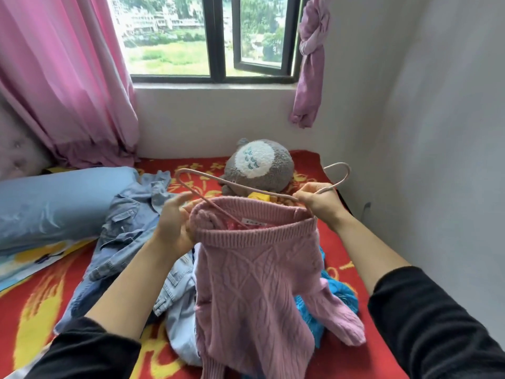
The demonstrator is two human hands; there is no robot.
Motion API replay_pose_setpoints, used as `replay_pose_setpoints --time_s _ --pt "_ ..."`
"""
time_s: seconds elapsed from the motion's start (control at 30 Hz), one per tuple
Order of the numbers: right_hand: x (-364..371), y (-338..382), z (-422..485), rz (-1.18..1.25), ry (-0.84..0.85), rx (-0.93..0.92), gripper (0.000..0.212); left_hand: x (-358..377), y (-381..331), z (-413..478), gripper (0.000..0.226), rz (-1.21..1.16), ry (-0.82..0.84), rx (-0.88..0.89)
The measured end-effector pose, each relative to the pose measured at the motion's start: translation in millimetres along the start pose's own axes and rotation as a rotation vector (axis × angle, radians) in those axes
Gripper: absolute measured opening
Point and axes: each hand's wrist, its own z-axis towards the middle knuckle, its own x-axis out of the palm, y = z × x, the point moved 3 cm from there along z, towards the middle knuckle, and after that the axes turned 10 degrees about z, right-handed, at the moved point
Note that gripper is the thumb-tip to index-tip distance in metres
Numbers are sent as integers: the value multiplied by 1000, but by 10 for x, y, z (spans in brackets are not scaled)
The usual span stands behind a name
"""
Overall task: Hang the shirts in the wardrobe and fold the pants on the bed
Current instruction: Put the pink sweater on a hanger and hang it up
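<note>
A pink cable-knit sweater (pixel 254 283) hangs in front of me over the bed (pixel 54 291). My left hand (pixel 175 222) grips its neckline at the left. My right hand (pixel 319 201) pinches the neck of a pale pink hanger (pixel 235 187), below its hook, together with the sweater's right edge. One arm of the hanger reaches down into the neck opening; the other arm sticks out to the left above it. Denim clothes (pixel 128 233) lie heaped under the sweater, and a blue knit garment (pixel 336 291) shows at the right.
A grey plush toy (pixel 259 165) sits at the back of the bed below the window. A blue pillow (pixel 54 203) lies at the left. Pink curtains (pixel 62 77) hang at the left, and a white wall (pixel 437 160) borders the bed on the right.
</note>
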Motion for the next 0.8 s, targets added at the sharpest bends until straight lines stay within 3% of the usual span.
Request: replay_pose_setpoints --time_s 0.1,0.17,0.33,0.5,0.67,0.8 --pt "-133 -126 -46 -67 -60 40 30 8 -58 -5 63 -52 5 -22" --pt "-183 -187 -101 -78 -36 73 30 43 -59 11 70 -8 -19 -75" --pt "-286 -208 -186 -139 -29 54 21 89 -16 24 50 140 -78 -176" --pt "-346 -195 -225 -130 -35 42 35 59 -44 31 53 78 -63 -222" --pt "-366 -327 -297 -99 -31 76 26 -54 -81 44 16 120 -74 -203" --pt "-305 -362 -343 8 10 79 27 -204 -167 57 12 292 -130 -151"
